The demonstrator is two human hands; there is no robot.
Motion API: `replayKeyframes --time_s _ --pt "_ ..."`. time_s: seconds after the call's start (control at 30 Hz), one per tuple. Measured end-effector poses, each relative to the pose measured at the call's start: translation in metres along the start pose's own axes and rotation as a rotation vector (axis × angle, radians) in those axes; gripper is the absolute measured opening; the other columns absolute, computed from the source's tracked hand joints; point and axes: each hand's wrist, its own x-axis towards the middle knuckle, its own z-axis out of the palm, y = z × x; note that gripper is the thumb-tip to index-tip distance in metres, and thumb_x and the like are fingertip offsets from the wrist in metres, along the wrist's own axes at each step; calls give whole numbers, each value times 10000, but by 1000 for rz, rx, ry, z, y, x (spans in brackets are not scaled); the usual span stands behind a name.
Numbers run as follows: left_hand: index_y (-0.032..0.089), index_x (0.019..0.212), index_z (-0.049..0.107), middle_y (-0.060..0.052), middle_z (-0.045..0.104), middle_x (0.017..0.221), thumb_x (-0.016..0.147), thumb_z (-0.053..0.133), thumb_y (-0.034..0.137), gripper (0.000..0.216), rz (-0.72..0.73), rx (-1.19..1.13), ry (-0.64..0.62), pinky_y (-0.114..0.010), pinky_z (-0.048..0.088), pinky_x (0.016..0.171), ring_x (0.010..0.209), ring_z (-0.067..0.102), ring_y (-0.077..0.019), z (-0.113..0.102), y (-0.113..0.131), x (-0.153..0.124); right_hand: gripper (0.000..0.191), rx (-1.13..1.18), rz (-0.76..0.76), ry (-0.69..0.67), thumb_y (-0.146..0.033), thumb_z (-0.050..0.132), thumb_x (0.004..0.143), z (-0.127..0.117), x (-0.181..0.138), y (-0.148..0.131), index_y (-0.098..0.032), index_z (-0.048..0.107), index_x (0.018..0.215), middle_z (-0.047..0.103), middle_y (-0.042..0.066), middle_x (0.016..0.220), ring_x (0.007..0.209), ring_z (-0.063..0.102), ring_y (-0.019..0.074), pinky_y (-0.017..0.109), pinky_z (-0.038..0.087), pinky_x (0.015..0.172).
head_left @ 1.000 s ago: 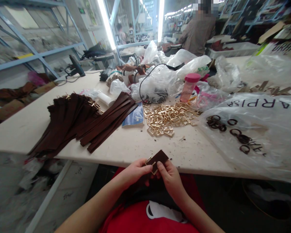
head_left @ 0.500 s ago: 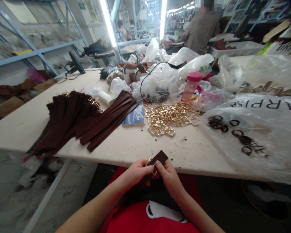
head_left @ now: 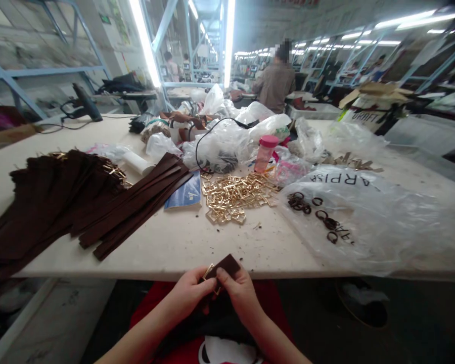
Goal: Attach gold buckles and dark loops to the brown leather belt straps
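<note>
My left hand [head_left: 187, 293] and my right hand [head_left: 240, 292] meet just below the table's front edge, both pinched on one dark brown leather strap [head_left: 227, 265] with a gold buckle [head_left: 210, 275] on it. The strap's end sticks up between my fingers; its length hangs into my lap. A heap of gold buckles [head_left: 233, 194] lies in the middle of the table. Loose brown straps [head_left: 136, 202] lie left of it, and a bigger pile of straps with buckles [head_left: 49, 202] sits at the far left.
The pale table [head_left: 197, 242] also bears a big clear plastic bag [head_left: 364, 222] with dark rings [head_left: 316, 212] on it, a pink-lidded bottle [head_left: 265, 151], a blue booklet [head_left: 184, 194], white bags and a black cable. A person stands at the back.
The view has swung right and up, so the table's things sit further left in frame. My hands stay together on the strap and buckle, with little change in grip.
</note>
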Motion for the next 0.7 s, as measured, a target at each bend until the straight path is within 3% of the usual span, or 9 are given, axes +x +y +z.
replayKeyframes --time_s 0.1,0.17,0.23,0.3,0.4,0.57,0.7 --pt "144 795 522 33 513 585 680 587 441 325 -32 -42 -6 -169 354 366 396 437 -60 1 -3 -3 124 -241 -314 -11 -307 541 790 -6 -5 -4 -216 623 809 560 30 831 778 531 154 272 436 698" --pt "148 806 518 35 517 588 670 592 461 349 -36 -28 11 -170 350 368 398 441 -63 3 -5 -4 124 -316 -402 -54 -288 536 790 -8 -8 -5 -231 640 828 556 41 874 823 527 163 280 431 727" --pt "148 789 507 35 515 593 691 564 475 346 -20 31 40 -172 347 369 398 440 -64 5 -6 -6 115 -225 -301 -51 -312 565 769 -7 -8 -4 -222 630 801 563 27 812 770 530 157 279 436 699" --pt "146 786 501 31 522 613 731 525 469 328 6 121 48 -176 341 377 400 443 -63 6 -4 -9 161 -31 -78 -33 -356 600 740 -5 -7 -3 -198 609 769 567 3 724 683 529 140 267 436 650" --pt "141 829 515 21 541 679 764 528 409 276 63 217 -17 -183 363 440 466 483 -71 5 5 -15 253 250 157 -91 -396 633 708 -3 -4 -4 -163 604 802 585 -4 678 586 519 114 232 416 565" --pt "138 827 525 -1 576 749 786 530 371 236 50 148 -134 -196 405 511 545 527 -86 0 13 -21 278 419 243 -226 -406 615 724 -2 -6 -4 -137 593 789 565 3 638 496 482 96 211 383 459" --pt "130 840 529 14 548 675 768 548 421 301 15 57 -103 -196 415 475 513 507 -85 -1 5 -16 236 183 130 -65 -404 565 774 -1 -11 5 -170 580 802 573 0 654 539 502 109 231 417 518"
